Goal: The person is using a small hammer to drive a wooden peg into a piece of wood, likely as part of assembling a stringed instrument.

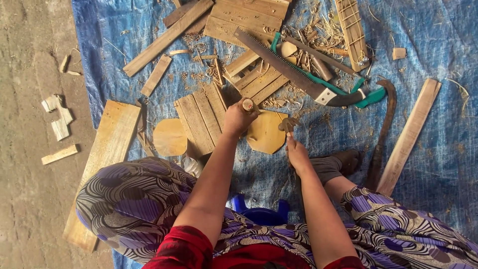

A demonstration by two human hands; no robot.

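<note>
My left hand [237, 119] is closed around an upright tool with a round wooden handle [247, 105]. The tool stands at the left edge of a flat octagonal wooden piece [266, 133] lying on the blue tarp [438, 164]. My right hand [298, 153] grips the handle of a small hammer, whose metal head [288, 124] hovers over the right edge of that piece. The tip of the upright tool is hidden under my hand.
A slatted wooden panel [199, 117] and a rounded wooden disc [169, 137] lie left of the piece. Hand saws [298, 74], planks, offcuts and shavings cover the tarp beyond. A long plank [408, 137] and a curved dark blade [383, 129] lie right. A blue stool [259, 213] sits between my knees.
</note>
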